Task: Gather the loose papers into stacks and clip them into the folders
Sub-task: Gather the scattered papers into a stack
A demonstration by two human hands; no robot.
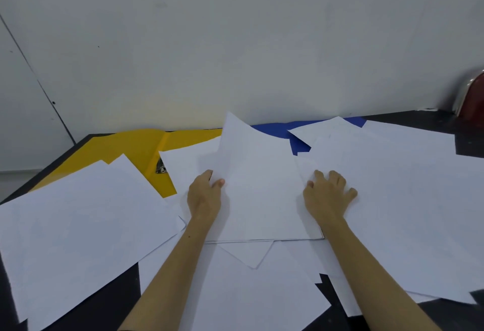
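Note:
Loose white sheets lie scattered over a dark table (110, 296). In the middle, a small stack of white papers (262, 194) has its far end lifted off the table. My left hand (205, 194) pinches the stack's left edge, thumb on top. My right hand (328, 194) lies with spread fingers on a big white sheet (392, 199) just right of the stack. A yellow folder (136, 147) lies open at the back left with a metal clip (161, 168) at its fold. A blue folder (277, 130) lies at the back middle, mostly hidden under paper.
A grey wall (235, 42) rises right behind the table. A dark red object with a shiny metal rim (471, 100) stands at the back right corner. More white sheets (78, 226) cover the left and near parts of the table.

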